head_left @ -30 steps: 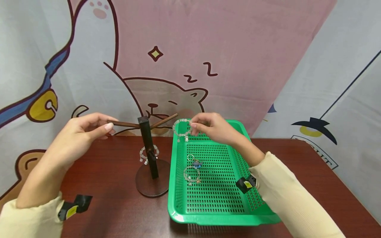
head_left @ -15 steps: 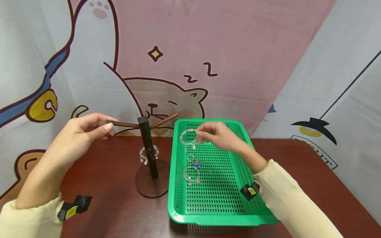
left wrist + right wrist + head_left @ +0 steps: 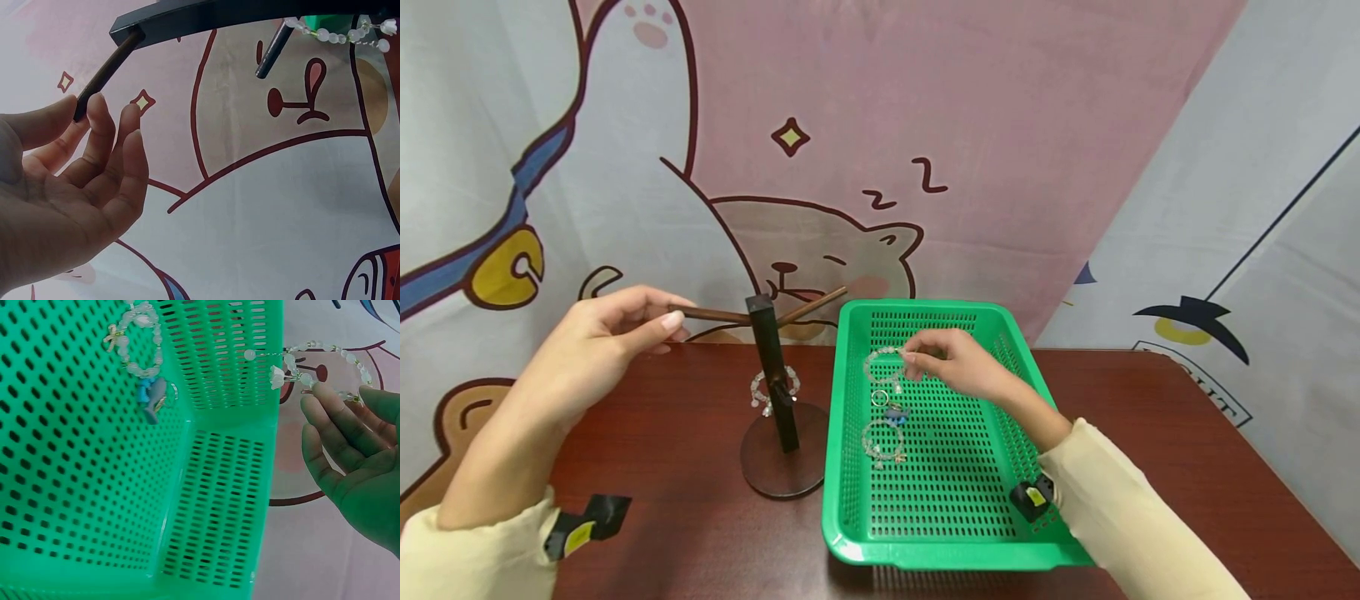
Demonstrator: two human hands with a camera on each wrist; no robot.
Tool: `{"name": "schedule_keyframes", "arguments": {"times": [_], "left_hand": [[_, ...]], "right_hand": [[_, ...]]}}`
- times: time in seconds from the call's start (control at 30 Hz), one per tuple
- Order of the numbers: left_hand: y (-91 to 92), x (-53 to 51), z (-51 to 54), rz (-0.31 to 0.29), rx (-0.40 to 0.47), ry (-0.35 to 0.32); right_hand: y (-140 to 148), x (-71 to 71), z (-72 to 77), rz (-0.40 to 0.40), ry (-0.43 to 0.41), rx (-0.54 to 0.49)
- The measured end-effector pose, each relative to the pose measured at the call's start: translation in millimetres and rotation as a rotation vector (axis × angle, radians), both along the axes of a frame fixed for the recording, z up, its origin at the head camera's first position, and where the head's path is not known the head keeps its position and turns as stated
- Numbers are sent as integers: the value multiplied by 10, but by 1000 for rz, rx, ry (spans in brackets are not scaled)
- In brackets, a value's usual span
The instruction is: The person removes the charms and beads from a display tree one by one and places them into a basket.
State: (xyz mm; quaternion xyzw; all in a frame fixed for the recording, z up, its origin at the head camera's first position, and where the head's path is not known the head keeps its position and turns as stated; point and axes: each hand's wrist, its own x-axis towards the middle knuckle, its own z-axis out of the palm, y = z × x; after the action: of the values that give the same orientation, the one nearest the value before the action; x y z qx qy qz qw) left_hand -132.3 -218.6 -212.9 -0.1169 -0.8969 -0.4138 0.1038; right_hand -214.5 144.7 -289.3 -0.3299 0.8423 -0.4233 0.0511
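Note:
My left hand (image 3: 587,354) pinches the tip of a brown wooden peg (image 3: 718,314) on a dark display stand (image 3: 767,350). The left wrist view shows thumb and fingertips around the peg's end. A pale beaded bracelet (image 3: 757,393) hangs on a lower peg of the stand. In my right hand (image 3: 958,362), thumb and fingertips pinch another pale beaded bracelet (image 3: 351,359) with a white flower charm (image 3: 277,377). It hangs over the far left part of the green basket (image 3: 955,553). Inside lie a third beaded bracelet (image 3: 883,457) and a keyring with a blue-grey charm (image 3: 895,415).
A reddish-brown table (image 3: 677,492) carries the stand on the left and the basket to its right. Behind them hangs a cartoon-printed cloth (image 3: 1000,167). A second upper peg (image 3: 814,305) slants back right from the post toward the basket.
My right hand has moved down and slightly right, lowering its bracelet from beside the stand's upper peg toward the basket's inside. The left hand stays on the peg.

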Motion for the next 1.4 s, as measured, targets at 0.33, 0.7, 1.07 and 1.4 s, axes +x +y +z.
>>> {"name": "schedule_keyframes", "arguments": {"times": [0.33,0.7,1.07,1.4], "left_hand": [[-3,0,-9,-5,6,1],[4,-8,-14,-24,33,16],[4,-3,-8,-18,25,1],[15,-6,0,-29,34,11]], "right_hand": [[35,-1,-164,-3,-43,34],[31,-2,-372,6,-100,90],[40,-14,-426,-17,-133,115],[76,-38,-381,-54,-147,112]]}}
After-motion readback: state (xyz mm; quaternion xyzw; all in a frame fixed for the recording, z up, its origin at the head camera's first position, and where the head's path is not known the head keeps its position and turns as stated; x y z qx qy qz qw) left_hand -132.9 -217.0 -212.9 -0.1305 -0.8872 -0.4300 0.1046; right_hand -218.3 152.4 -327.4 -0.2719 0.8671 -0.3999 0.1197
